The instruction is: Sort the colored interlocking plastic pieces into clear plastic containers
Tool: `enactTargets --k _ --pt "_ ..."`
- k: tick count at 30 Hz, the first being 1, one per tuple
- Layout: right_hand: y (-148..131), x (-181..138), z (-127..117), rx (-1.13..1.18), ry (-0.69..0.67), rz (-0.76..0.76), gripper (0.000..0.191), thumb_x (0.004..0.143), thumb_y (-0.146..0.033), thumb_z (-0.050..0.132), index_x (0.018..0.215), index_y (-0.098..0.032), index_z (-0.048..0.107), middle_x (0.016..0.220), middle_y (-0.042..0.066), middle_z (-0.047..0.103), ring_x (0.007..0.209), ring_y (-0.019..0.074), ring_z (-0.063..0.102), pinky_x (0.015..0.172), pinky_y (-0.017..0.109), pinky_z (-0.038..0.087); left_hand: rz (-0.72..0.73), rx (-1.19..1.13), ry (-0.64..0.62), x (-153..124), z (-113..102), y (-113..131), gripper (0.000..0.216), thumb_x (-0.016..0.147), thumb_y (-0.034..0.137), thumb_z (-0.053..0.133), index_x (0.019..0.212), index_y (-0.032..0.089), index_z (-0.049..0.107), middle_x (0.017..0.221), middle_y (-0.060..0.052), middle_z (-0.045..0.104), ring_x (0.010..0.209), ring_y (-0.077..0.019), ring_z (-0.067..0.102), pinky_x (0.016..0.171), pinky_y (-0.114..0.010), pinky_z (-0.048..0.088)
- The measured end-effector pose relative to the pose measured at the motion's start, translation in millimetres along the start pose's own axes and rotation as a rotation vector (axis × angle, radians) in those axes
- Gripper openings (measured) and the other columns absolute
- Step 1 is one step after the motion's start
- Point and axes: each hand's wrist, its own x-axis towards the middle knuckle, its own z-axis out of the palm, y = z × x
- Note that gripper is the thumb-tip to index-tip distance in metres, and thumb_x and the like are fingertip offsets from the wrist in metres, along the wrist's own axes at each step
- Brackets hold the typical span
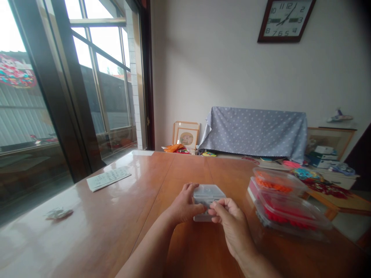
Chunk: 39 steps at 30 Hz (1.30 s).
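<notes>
A small translucent plastic box (209, 190) with a lid sits on the wooden table in front of me. My left hand (187, 204) grips its left side, fingers over the back edge and thumb along the front. At the box's front right, my right hand (227, 212) is closed in a pinch, thumb against the fingers. Whatever lies between those fingertips, if anything, is hidden. Dark contents show dimly through the box, but I cannot tell what they are.
Clear containers with orange pieces (272, 184) and red pieces (286, 210) stand to the right on the table (156, 239). On the left lie a handwritten paper (108, 178) and a small clear packet (58, 213). A grey dotted cloth (255, 133) drapes something by the wall.
</notes>
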Motion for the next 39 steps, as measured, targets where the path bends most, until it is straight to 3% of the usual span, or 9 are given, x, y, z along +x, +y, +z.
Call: enactTargets --k 11,22,31,39 --pt "-4.3 1.9 -2.5 0.12 -0.058 0.051 0.033 0.079 -0.043 0.08 0.089 -0.021 0.057 0.082 0.001 0.072 0.074 0.0148 0.066 0.066 0.025 0.052 0.006 -0.011 -0.005 -1.5 -1.7 1.3 0.078 0.068 0.03 0.079 0.14 0.022 0.052 0.142 -0.011 0.046 0.129 -0.0284 0.051 0.109 -0.037 0.043" --pt "-17.2 -0.3 -13.3 -0.032 -0.057 0.069 0.039 0.081 -0.056 0.072 0.085 -0.019 0.061 0.081 0.005 0.073 0.072 0.019 0.07 0.062 0.028 0.052 0.031 -0.063 -0.029 -6.3 -8.6 0.5 0.075 0.073 0.046 0.084 0.139 0.024 0.055 0.142 -0.011 0.047 0.125 -0.0282 0.053 0.11 -0.04 0.044" --pt "-25.2 0.0 -16.4 -0.099 0.038 0.029 0.046 0.072 -0.063 0.074 0.07 -0.019 0.064 0.071 0.007 0.073 0.059 0.0169 0.066 0.051 0.024 0.042 -0.009 -0.111 -0.069 -8.7 -14.1 10.2 0.067 0.076 0.043 0.083 0.136 0.026 0.057 0.138 -0.009 0.049 0.118 -0.0246 0.056 0.103 -0.037 0.049" --pt "-25.9 2.0 -16.7 -0.064 0.065 0.034 0.048 0.068 -0.066 0.076 0.068 -0.02 0.062 0.065 0.006 0.071 0.055 0.0167 0.064 0.051 0.025 0.043 -0.054 -0.153 -0.077 -9.6 -15.5 14.9 0.065 0.078 0.044 0.081 0.136 0.028 0.058 0.137 -0.009 0.051 0.12 -0.0244 0.057 0.1 -0.035 0.051"
